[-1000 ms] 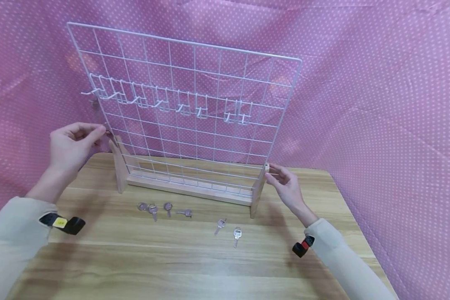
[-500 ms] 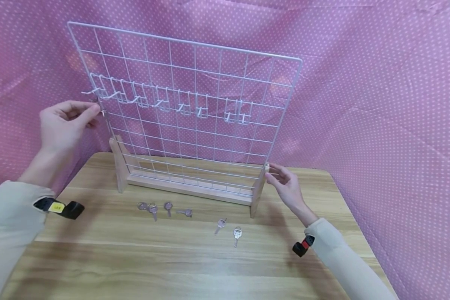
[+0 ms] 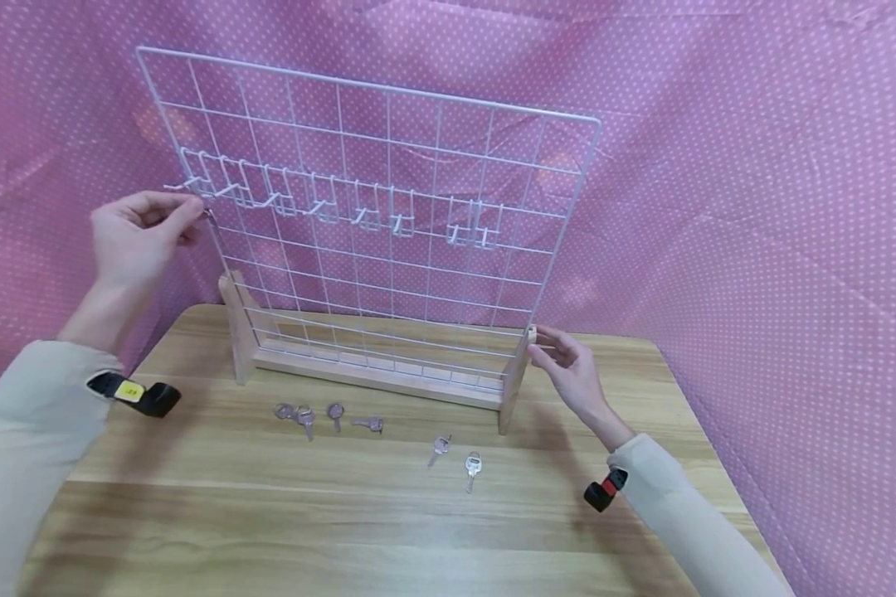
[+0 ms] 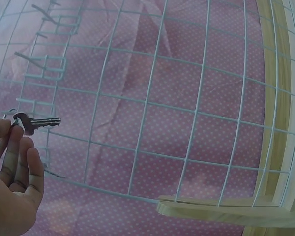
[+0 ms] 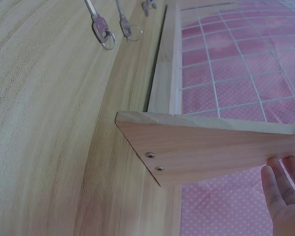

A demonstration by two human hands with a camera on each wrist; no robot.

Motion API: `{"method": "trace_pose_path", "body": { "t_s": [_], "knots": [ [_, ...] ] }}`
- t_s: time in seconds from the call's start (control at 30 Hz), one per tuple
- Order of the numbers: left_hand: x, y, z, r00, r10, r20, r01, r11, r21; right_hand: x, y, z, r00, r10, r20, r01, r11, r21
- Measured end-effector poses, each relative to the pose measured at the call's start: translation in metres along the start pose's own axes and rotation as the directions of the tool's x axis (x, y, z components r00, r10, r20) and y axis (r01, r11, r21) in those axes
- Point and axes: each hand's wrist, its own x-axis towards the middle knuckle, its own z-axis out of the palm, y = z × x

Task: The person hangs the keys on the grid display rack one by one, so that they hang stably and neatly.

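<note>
My left hand (image 3: 138,236) is raised at the left edge of a white wire grid rack (image 3: 411,290), just below its leftmost hooks (image 3: 194,184). Its thumb and forefinger pinch a silver key (image 4: 42,122) near the head; in the left wrist view the blade points away from the fingers. Whether the key's ring touches a hook cannot be made out. At the other end, my right hand (image 3: 571,369) holds the upper part of the rack's wooden side panel (image 5: 206,150), its fingertips against the outer face in the right wrist view.
Several keys with rings (image 3: 334,412) lie on the wooden table (image 3: 306,531) in front of the rack, with another key (image 3: 473,466) farther right. Several white hooks (image 3: 366,217) line one grid wire. Pink dotted cloth (image 3: 754,207) hangs behind and beside the table.
With the key in it, my left hand has risen from beside the left wooden post to the leftmost hooks, then shifted slightly right. My right hand stays in place.
</note>
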Motion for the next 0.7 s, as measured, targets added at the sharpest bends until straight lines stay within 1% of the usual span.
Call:
{"method": "trace_pose_path", "body": {
  "t_s": [0.13,0.2,0.4,0.53,0.7],
  "knots": [
    [0.0042,-0.0054,0.0019,1.000,-0.004,-0.003,0.004,0.999,-0.040,-0.0007,0.0004,-0.0006,1.000,0.008,-0.006,-0.008,1.000,-0.005],
    [0.0055,-0.0067,0.0029,1.000,-0.003,-0.005,0.003,0.999,-0.041,-0.0009,0.0002,-0.0008,1.000,0.015,-0.010,-0.015,1.000,-0.003],
    [0.0063,-0.0090,0.0053,1.000,-0.005,-0.011,0.005,1.000,-0.023,-0.0003,-0.0007,-0.0007,1.000,0.021,-0.010,-0.021,1.000,0.001],
    [0.0054,-0.0093,0.0057,1.000,-0.009,-0.003,0.009,1.000,-0.016,0.0003,0.0004,-0.0004,1.000,0.019,-0.007,-0.019,1.000,-0.002],
    [-0.0007,-0.0116,0.0036,1.000,-0.011,-0.016,0.011,1.000,0.016,-0.0001,0.0009,0.0006,1.000,0.018,-0.014,-0.018,1.000,0.002]
  ]
}}
